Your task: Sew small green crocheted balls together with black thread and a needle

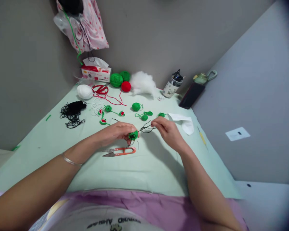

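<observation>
My left hand is closed round a small green crocheted piece with black yarn on its front. From that piece, black yarn runs to the right in loops. My right hand pinches the far end of this yarn; whether a needle is also in the fingers is too small to tell. Just below my left hand lie orange-handled thread snips, blades to the left. Beyond the hands are small green crocheted pieces and red-and-green ones.
Along the back stand a tissue box, green yarn balls, a red ball, white stuffing, a pen cup and a dark bottle. Black yarn lies left; a yellow crochet hook lies right.
</observation>
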A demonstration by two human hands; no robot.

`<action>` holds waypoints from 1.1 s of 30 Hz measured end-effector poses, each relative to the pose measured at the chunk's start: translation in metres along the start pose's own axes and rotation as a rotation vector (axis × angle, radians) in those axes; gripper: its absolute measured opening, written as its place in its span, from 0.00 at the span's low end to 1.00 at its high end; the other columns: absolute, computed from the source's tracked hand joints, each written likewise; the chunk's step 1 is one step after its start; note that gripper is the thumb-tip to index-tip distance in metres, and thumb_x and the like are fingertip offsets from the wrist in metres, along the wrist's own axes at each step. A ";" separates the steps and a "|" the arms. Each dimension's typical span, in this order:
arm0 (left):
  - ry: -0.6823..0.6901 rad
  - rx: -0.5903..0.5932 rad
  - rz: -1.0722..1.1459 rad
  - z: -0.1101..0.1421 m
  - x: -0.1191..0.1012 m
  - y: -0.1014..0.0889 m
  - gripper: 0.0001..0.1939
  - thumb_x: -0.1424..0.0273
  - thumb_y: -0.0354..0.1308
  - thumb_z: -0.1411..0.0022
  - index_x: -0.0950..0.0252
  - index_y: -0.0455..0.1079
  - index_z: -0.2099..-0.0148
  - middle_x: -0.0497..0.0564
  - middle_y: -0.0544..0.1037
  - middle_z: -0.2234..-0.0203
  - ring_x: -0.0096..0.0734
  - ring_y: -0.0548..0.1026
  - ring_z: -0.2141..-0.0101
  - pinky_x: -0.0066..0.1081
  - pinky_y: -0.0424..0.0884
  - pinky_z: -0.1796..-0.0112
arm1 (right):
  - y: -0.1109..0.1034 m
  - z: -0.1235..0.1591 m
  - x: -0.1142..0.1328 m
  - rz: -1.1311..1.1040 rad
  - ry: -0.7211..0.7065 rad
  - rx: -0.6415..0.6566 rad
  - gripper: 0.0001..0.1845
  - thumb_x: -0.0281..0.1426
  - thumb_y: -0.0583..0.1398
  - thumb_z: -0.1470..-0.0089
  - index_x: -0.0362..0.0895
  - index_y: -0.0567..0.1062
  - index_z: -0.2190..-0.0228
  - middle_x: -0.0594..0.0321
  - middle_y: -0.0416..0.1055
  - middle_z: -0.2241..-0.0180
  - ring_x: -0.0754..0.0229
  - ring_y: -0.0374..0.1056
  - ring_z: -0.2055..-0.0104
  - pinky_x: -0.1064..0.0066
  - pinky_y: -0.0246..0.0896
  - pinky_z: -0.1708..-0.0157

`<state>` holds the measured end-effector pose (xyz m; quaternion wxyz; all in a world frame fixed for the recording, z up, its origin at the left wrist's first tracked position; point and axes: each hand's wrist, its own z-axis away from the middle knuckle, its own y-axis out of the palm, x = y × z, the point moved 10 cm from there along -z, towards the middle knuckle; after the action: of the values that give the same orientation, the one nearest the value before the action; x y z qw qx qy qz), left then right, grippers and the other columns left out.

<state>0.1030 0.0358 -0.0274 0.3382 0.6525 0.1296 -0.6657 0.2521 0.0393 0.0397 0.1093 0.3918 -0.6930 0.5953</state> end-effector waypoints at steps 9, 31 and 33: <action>-0.031 0.000 -0.007 0.007 -0.007 0.002 0.15 0.58 0.60 0.38 0.65 0.78 0.63 0.51 0.75 0.71 0.28 0.70 0.73 0.31 0.72 0.67 | -0.150 0.050 -0.065 0.527 0.170 -0.714 0.11 0.30 0.54 0.38 0.45 0.72 0.72 0.54 0.67 0.69 0.50 0.61 0.62 0.60 0.53 0.60; -0.056 -0.028 -0.042 0.000 0.008 -0.009 0.13 0.64 0.63 0.38 0.64 0.76 0.53 0.54 0.77 0.56 0.35 0.77 0.62 0.39 0.74 0.54 | 0.032 0.018 0.000 -0.022 0.066 0.272 0.11 0.32 0.58 0.37 0.47 0.80 0.57 0.58 0.77 0.57 0.60 0.70 0.62 0.69 0.62 0.62; -0.034 -0.097 -0.024 -0.001 0.008 -0.018 0.14 0.63 0.64 0.40 0.64 0.76 0.54 0.55 0.77 0.56 0.35 0.77 0.62 0.40 0.74 0.52 | 0.026 0.017 0.009 -0.003 0.048 0.178 0.10 0.31 0.58 0.36 0.46 0.80 0.60 0.59 0.77 0.60 0.61 0.70 0.63 0.69 0.62 0.63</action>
<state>0.0934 0.0474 -0.0403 0.3636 0.6223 0.1639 -0.6735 0.2345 0.0200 0.0216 0.0913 0.3867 -0.6341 0.6633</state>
